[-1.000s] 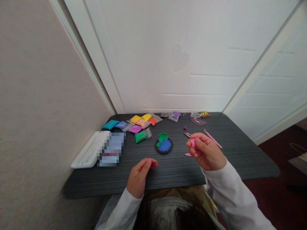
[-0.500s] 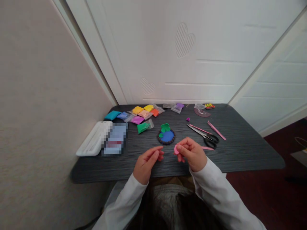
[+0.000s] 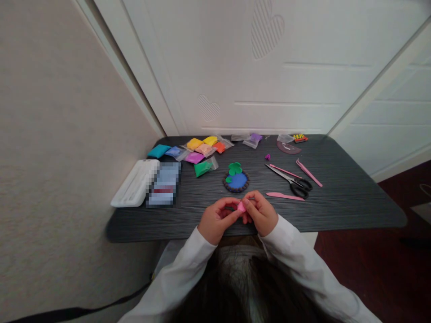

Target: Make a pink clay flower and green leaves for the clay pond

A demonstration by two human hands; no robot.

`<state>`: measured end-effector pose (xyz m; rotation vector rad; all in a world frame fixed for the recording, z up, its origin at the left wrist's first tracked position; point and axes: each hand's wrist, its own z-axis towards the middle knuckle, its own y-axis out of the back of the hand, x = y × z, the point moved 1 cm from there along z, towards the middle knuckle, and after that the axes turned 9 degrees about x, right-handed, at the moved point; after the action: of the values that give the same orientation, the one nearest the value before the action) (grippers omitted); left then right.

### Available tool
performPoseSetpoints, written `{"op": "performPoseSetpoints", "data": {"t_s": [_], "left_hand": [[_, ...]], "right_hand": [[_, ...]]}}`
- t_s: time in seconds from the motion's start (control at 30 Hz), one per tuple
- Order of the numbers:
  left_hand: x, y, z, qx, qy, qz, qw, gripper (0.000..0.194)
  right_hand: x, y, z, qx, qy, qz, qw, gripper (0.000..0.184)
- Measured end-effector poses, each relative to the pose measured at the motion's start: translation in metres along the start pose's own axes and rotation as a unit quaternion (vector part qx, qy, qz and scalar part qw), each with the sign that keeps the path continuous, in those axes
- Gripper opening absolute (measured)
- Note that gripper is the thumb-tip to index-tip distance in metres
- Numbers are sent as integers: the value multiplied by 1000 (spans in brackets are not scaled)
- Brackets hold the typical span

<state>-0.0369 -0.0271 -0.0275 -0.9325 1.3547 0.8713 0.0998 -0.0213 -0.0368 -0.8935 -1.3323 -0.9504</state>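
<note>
A small piece of pink modelling clay [image 3: 241, 207] is pinched between my two hands, close to the table's front edge. My left hand [image 3: 217, 219] holds it from the left with thumb and fingertips. From the right, my right hand [image 3: 261, 213] grips the same piece, its thumb and forefinger closed. Just beyond my hands lies a round clay pond [image 3: 238, 181], blue inside with a dark brown beaded rim. Green clay leaves [image 3: 235, 168] sit at its back and left side. To the right lies a flat pink clay knife [image 3: 285, 196].
Black-handled scissors [image 3: 291, 181], a thin pink tool [image 3: 285, 171] and pink tweezers [image 3: 309, 172] lie to the right. Several coloured clay packets [image 3: 194, 157] lie at the back left. A white case [image 3: 135, 184] and a blurred phone-like object [image 3: 164, 184] are at the left.
My left hand has moved right and now grips the pink clay with my right hand. The right hand has shifted slightly left, uncovering the pink clay knife. The camera view has tilted down.
</note>
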Motion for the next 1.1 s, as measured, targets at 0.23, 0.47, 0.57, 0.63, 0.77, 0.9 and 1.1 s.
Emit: {"op": "performPoseSetpoints", "data": {"t_s": [0.23,0.47,0.57,0.63,0.77,0.9,1.1], "left_hand": [[4,-4,1,-4,-8,35,999,33],[-5,13,1,-97,-20,253,963,23],[-11,36,6,-180,-24,381,907,25],[-11,46,10,-192,-32,436,879,25],[-4,50,17,-158,-44,510,844,26],[-2,46,20,-134,-53,563,813,26],[-9,44,14,-101,-49,482,869,24]], "right_hand": [[2,0,1,-17,-11,-46,999,19],[3,-2,-1,-7,-5,-20,1000,18],[2,-2,-1,-20,5,15,1000,19],[2,-1,0,-22,8,25,999,18],[3,0,0,-16,13,33,999,18],[4,0,-1,-13,12,26,999,16],[3,0,-1,-35,8,-3,999,17]]}}
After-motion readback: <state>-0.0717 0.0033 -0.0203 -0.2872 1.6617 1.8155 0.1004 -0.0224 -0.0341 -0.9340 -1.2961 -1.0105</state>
